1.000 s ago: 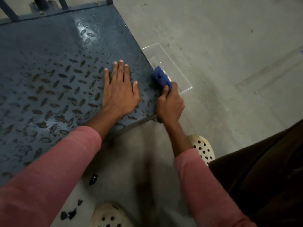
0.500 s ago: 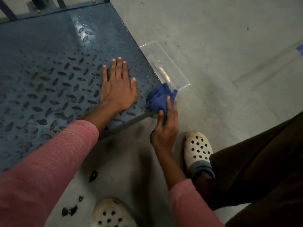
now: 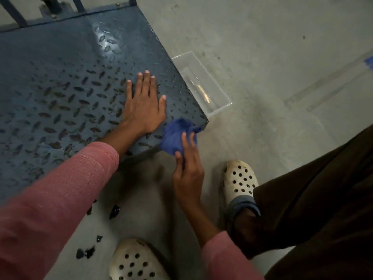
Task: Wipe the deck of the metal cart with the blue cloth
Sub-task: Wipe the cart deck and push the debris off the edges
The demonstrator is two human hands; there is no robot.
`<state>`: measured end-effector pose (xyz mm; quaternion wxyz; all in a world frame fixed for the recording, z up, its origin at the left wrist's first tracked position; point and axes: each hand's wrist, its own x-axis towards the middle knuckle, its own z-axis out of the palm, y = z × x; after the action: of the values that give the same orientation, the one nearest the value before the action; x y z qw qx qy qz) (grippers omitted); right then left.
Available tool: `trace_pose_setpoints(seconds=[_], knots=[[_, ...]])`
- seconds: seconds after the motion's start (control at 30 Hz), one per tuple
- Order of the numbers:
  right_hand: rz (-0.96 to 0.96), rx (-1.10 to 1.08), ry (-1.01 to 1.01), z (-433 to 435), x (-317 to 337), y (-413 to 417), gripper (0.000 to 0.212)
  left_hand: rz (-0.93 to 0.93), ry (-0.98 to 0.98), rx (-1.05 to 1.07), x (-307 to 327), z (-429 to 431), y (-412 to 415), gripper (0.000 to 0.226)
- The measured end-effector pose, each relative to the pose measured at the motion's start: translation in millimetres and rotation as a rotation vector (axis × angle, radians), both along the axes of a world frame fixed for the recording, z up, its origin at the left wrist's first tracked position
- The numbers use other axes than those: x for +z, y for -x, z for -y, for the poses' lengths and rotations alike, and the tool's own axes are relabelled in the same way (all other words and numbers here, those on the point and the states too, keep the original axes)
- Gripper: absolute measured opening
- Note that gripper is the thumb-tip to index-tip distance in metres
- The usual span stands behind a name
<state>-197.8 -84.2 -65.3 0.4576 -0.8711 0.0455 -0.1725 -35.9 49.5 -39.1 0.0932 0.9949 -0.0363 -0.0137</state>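
The metal cart's deck (image 3: 60,81) is dark blue tread plate with worn, rusty raised marks, filling the upper left. My left hand (image 3: 144,104) lies flat on it near the front right corner, fingers spread, holding nothing. The blue cloth (image 3: 175,134) is bunched at the deck's front edge by that corner, partly hanging over the side. My right hand (image 3: 188,168) grips its lower part from below the edge, fingers pointing up.
A clear plastic tray (image 3: 201,85) lies on the concrete floor against the cart's right side. Two white perforated clogs (image 3: 240,180) (image 3: 137,261) stand on the floor below. Dark shards (image 3: 114,212) are scattered near the cart's front edge. Cart rails (image 3: 12,13) rise at the back.
My right hand has drawn the cloth back from the deck's right edge, by the tray, to the front corner and dropped below the edge. The left hand stayed flat in place.
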Motion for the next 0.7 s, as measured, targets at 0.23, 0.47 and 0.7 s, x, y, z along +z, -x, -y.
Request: trace_pose_setpoints(seconds=[0.23, 0.47, 0.7], knots=[[-0.054, -0.182, 0.003, 31, 14, -56, 0.047, -0.002, -0.023, -0.004, 0, -2, 1, 0.074], [-0.068, -0.391, -0.320, 12, 24, -46, 0.042, -0.015, -0.002, -0.003, 3, -1, 0, 0.073], [-0.107, -0.053, -0.168, -22, 16, -5, 0.046, -0.025, 0.009, 0.001, 4, 1, 1, 0.080]])
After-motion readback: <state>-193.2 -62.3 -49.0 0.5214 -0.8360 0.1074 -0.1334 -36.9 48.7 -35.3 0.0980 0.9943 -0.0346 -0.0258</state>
